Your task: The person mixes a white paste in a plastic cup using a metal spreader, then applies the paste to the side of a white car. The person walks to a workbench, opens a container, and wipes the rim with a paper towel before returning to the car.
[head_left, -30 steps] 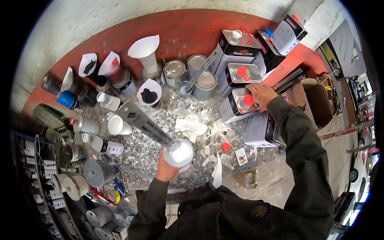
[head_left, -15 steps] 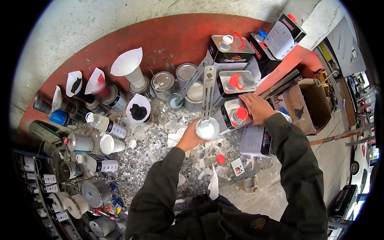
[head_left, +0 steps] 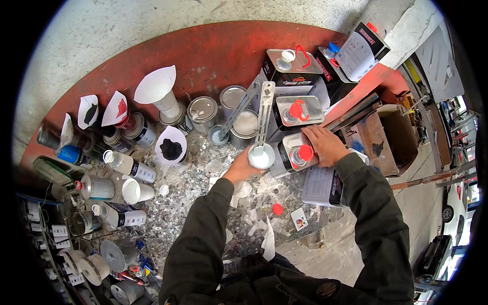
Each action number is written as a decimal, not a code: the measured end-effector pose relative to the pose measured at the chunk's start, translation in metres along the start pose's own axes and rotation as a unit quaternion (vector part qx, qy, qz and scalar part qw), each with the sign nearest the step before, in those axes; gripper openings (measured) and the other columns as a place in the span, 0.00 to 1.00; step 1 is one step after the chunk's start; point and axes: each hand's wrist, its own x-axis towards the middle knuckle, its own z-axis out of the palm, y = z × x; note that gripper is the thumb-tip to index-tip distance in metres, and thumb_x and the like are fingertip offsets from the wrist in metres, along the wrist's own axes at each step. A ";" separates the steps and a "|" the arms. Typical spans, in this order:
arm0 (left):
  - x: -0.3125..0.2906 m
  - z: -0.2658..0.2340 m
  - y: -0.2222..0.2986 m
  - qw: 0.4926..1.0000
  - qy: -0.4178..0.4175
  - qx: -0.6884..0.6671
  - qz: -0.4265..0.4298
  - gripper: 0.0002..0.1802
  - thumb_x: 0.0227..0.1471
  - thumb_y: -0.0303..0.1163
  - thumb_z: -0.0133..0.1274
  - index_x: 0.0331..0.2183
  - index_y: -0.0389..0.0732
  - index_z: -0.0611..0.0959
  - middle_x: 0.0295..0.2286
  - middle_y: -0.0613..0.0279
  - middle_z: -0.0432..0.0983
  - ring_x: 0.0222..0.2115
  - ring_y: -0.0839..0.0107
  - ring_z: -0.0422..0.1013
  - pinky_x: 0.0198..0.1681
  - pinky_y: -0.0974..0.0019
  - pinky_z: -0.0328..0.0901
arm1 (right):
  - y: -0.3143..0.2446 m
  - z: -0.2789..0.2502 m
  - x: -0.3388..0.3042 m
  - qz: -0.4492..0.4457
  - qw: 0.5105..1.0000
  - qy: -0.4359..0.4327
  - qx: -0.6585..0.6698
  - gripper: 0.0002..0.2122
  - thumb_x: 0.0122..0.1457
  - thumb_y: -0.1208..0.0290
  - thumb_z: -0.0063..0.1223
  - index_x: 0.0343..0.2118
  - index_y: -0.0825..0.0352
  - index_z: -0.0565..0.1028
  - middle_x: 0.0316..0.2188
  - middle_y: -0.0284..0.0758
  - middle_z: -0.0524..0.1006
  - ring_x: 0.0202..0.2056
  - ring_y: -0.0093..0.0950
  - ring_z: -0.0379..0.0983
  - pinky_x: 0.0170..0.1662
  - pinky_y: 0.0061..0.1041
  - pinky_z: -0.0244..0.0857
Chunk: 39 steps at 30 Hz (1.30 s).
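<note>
My left hand [head_left: 242, 169] is closed round a small clear cup [head_left: 261, 161] with white liquid in it. A flat metal mixing stick [head_left: 265, 109] with long slots stands in the cup and leans on its rim. Just right of the cup is a rectangular metal can [head_left: 291, 143] with a red spout cap [head_left: 304, 153]. My right hand [head_left: 325, 146] grips this can by its far right edge, fingers over the top; the thumb is hidden. Behind the cup, a second stick [head_left: 239, 113] rests in another small cup [head_left: 217, 135].
More rectangular cans [head_left: 300, 109] stand behind on the right. Round paint tins [head_left: 203, 113] and paper-lined cups [head_left: 171, 147] line the back and left. White bottles [head_left: 129, 165], a red cap [head_left: 277, 209] and paper scraps [head_left: 269, 238] lie on the paint-crusted bench. A cardboard box [head_left: 378, 145] is at right.
The view has shifted slightly, so the bench objects sit a little lower and further left. Both hands keep their holds on the cup and the can.
</note>
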 end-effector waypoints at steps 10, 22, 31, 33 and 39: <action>0.008 -0.007 0.013 0.999 0.005 -0.044 0.001 0.49 0.30 0.18 0.68 0.56 0.39 0.64 0.49 0.63 0.69 0.51 0.71 0.65 0.55 0.66 0.59 | -0.001 0.000 -0.001 0.005 1.000 -0.001 0.001 0.48 0.23 0.76 0.68 0.57 0.67 0.58 0.54 0.40 0.65 0.56 0.39 0.61 0.58 0.32 0.56; -0.005 -0.002 -0.006 0.995 0.063 -0.076 0.017 0.47 0.29 0.24 0.70 0.54 0.37 0.66 0.46 0.59 0.72 0.48 0.70 0.67 0.54 0.66 0.60 | -0.002 -0.002 0.000 0.013 1.000 -0.009 0.021 0.48 0.25 0.77 0.67 0.58 0.66 0.57 0.55 0.41 0.64 0.57 0.40 0.59 0.60 0.33 0.55; -0.008 -0.008 0.012 0.998 0.038 0.047 -0.013 0.49 0.29 0.23 0.67 0.56 0.37 0.63 0.47 0.58 0.70 0.50 0.68 0.66 0.54 0.66 0.59 | 0.000 0.003 0.000 0.012 1.000 -0.006 0.024 0.49 0.24 0.76 0.67 0.59 0.66 0.57 0.55 0.40 0.63 0.58 0.40 0.58 0.60 0.34 0.55; -0.007 -0.013 0.018 0.998 0.020 0.047 -0.029 0.51 0.29 0.23 0.67 0.57 0.36 0.62 0.48 0.59 0.69 0.51 0.68 0.65 0.55 0.66 0.58 | -0.001 0.002 0.001 0.012 1.000 -0.009 0.023 0.49 0.24 0.76 0.67 0.59 0.66 0.57 0.55 0.40 0.63 0.58 0.40 0.58 0.60 0.34 0.55; -0.010 -0.013 0.004 0.998 0.064 0.009 -0.014 0.50 0.31 0.24 0.68 0.57 0.37 0.61 0.50 0.58 0.67 0.52 0.67 0.63 0.55 0.66 0.58 | -0.001 0.002 0.001 0.015 0.999 -0.016 0.024 0.50 0.24 0.77 0.67 0.59 0.66 0.56 0.56 0.40 0.63 0.58 0.40 0.57 0.60 0.33 0.55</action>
